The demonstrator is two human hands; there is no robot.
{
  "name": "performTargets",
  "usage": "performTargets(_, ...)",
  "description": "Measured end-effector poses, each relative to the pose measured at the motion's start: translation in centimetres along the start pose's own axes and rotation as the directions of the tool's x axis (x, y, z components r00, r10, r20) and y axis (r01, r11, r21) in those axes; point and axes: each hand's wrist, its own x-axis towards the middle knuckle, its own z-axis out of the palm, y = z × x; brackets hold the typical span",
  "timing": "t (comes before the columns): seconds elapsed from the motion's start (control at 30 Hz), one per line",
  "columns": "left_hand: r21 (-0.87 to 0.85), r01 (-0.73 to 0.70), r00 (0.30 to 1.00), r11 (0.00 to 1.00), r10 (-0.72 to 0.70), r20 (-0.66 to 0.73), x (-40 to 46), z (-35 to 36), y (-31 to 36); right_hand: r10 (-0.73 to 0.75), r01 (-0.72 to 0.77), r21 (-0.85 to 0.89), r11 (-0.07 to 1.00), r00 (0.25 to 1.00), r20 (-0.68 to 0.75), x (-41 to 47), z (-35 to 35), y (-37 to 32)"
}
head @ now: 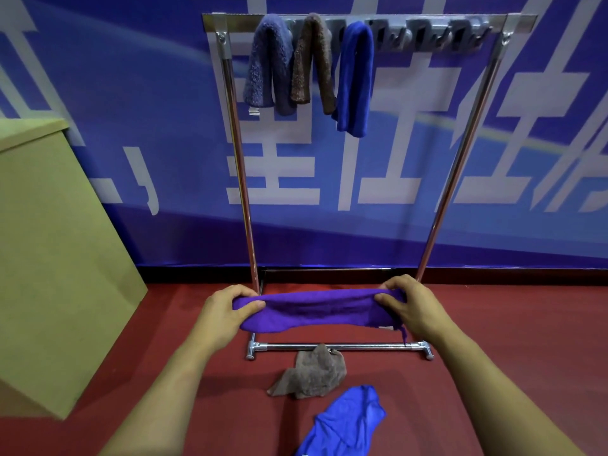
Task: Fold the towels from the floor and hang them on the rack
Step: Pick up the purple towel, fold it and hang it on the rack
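Two hands: the left hand (227, 309) and the right hand (409, 306) held a purple towel (316, 311) between them, stretched sideways above the floor — just in front of the rack's lower legs.
Left fingers: curled round the towel's left end, thumb (251, 305) pressed on top of the cloth.
Right fingers: curled over the towel's right end, thumb (388, 299) pinching the fabric from the front.
Purple towel: folded into a long band, sagging a little in the middle; a loose thread and a small pale tag hung from its right end.
Rack (352, 19): a metal frame standing against a blue wall (131, 110) with large white characters; its bottom bar (339, 347) lay on the floor below the held towel.
Hung towels: three draped over the top rail at its left part — a grey-blue towel (266, 64), a brown towel (312, 60) and a bright blue towel (355, 80), side by side.
Floor (493, 324): red; a crumpled brown cloth (311, 375) touched the bottom bar, and a blue cloth (348, 419) lay just nearer the camera.
Left side: a tan box (56, 258) stood on the floor, apart from the rack.
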Motion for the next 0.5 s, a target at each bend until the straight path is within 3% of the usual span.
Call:
performTargets(0.13, -0.069, 0.051, 0.998, 0.996, -0.054, -0.037, -0.1, 0.0, -0.1, 0.021, -0.018, 0.061, 0.998, 0.999, -0.05, -0.1, 0.1, 0.2)
performTargets(0.37, -0.364, 0.087, 0.973, 0.927, -0.158, -0.17, -0.3, 0.0, 2.1, 0.117, -0.066, 0.368, 0.927, 0.986, -0.117, -0.5, -0.3, -1.9)
performTargets(0.5, -0.403, 0.057, 0.96, 0.914, -0.161, -0.23, -0.3, -0.1, 2.5, 0.199, -0.081, 0.499, 0.863, 0.962, -0.188, -0.6, -0.3, -2.2)
